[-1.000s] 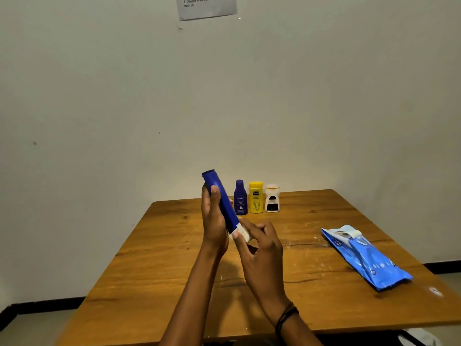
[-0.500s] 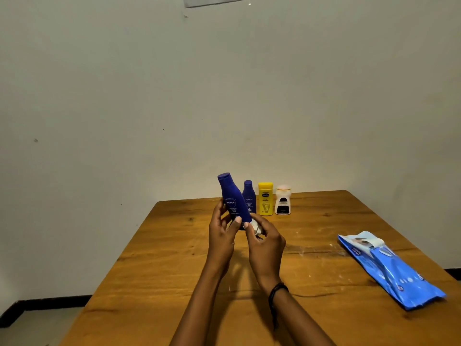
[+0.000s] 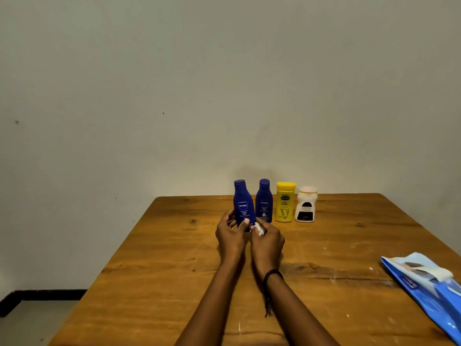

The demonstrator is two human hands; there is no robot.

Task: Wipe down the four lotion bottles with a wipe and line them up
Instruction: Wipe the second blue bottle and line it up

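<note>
My left hand [image 3: 230, 234] grips the lower part of a dark blue lotion bottle [image 3: 242, 204], held upright just left of the row. My right hand [image 3: 268, 242] pinches a crumpled white wipe [image 3: 259, 229] against the bottle's base. Behind them, near the table's far edge, stand a second dark blue bottle [image 3: 264, 201], a yellow bottle [image 3: 285, 202] and a short white bottle [image 3: 305, 207] side by side. Whether the held bottle touches the table is hidden by my hands.
The wooden table [image 3: 162, 270] runs from the wall toward me. A blue wipes pack [image 3: 429, 288] lies at its right edge. Bare wall stands behind the bottles, with floor visible at the lower left.
My hands have carried the blue bottle away from me toward the row and turned it from tilted to upright, label facing me. The wipe has stayed at its base.
</note>
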